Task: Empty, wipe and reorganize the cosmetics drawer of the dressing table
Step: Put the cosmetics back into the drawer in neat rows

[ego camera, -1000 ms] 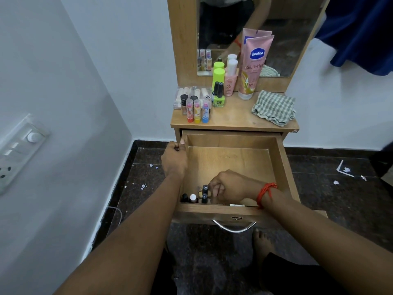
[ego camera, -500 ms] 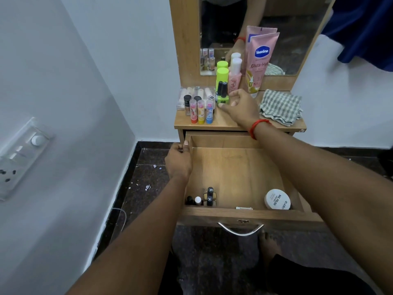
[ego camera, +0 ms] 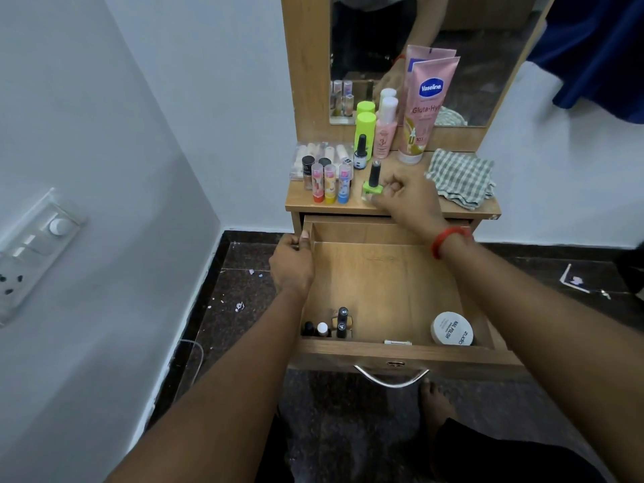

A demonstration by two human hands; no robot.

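Since half a second ago, the right hand is sitting nearer the front edge of the dressing table, and the green nail polish bottle is now standing forward of the other bottles instead of among them. Its fingers are curling, with fingertip and thumb pinching the bottle's green base; the black cap is pointing straight up. A red thread is circling that wrist, and the forearm is stretching diagonally over the open drawer. The left hand is gripping the drawer's left wall, thumb lying along the top edge, just as before. The drawer is pulled far out under the tabletop, its wooden floor mostly bare. A cluster of small dark bottles is standing in its front left corner, a white round jar is lying near the front right, and a small flat item is resting against the front wall between them. On the tabletop, three coloured lip balm tubes are standing just left of the green bottle, a checked cloth is lying crumpled to the right, and a pink Vaseline tube is leaning against the mirror.
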